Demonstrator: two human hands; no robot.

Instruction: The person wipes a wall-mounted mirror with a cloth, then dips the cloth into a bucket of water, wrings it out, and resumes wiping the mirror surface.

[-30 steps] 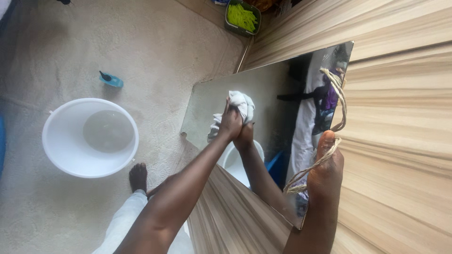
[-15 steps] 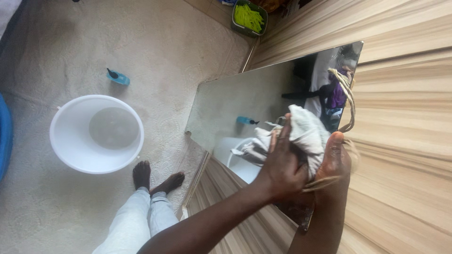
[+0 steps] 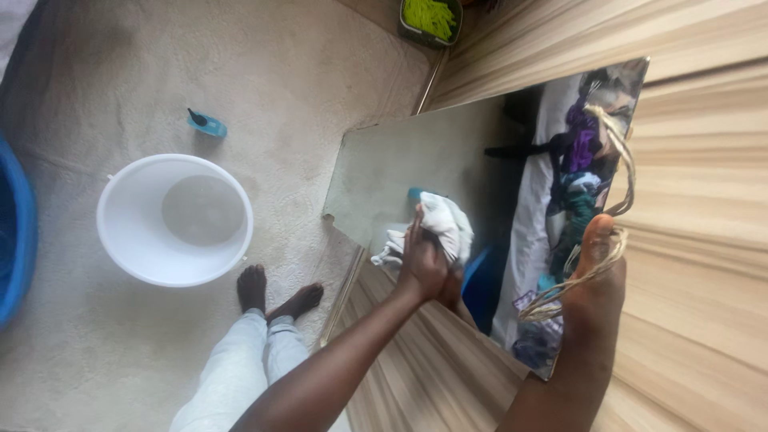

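White cloth (image 3: 445,226) slid back leftward across mirror (image 3: 384,172), pressed flat under left hand (image 3: 422,260), right hand (image 3: 594,280) clamped on mirror's edge, twine (image 3: 596,240) draped over it, white bucket (image 3: 174,220) well left of both.

Pale beige carpet floor (image 3: 304,72) over the left and middle of the frame, soft daylight on it. Light striped wood wall (image 3: 704,200) down the right side. White bucket (image 3: 174,219) with water at left centre. Blue tub (image 3: 14,232) at the left edge. Small green basket (image 3: 430,19) at the top.

Head camera looks steeply down, close to the mirror (image 3: 400,164)
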